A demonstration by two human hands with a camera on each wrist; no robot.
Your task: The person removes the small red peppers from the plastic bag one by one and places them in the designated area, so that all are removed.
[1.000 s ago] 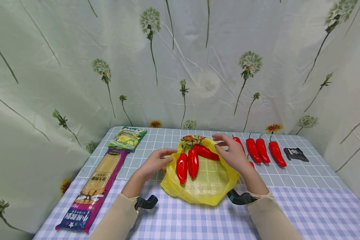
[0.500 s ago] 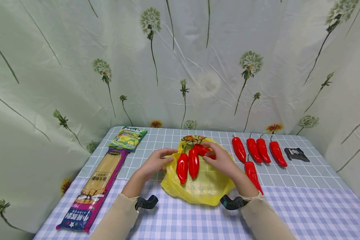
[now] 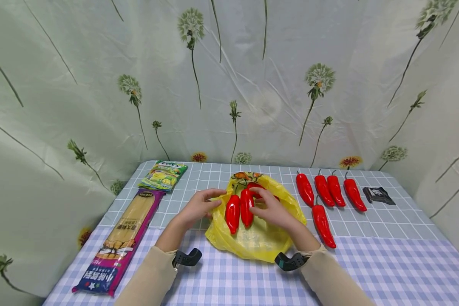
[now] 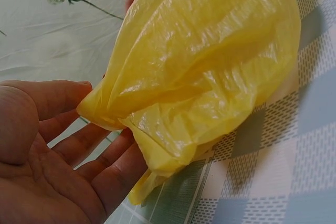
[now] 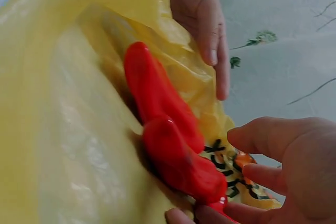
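A yellow plastic bag lies with its mouth spread wide, several red chili peppers inside. My left hand pinches the left side of the bag's mouth; in the left wrist view the thumb is at the yellow film and some fingers are behind it. Inside the bag, my right hand reaches over the peppers, thumb and fingers apart around the middle one's upper part. It partly covers a pepper at the back. In the right wrist view, two peppers lie beside its fingertips.
Several more red peppers lie on the table right of the bag, with a small black packet beyond them. On the left are a long pasta packet and a green packet. A floral curtain hangs behind.
My right hand has moved left from the bag's right rim, over the back pepper, to the middle pepper. The left hand has stayed in place.
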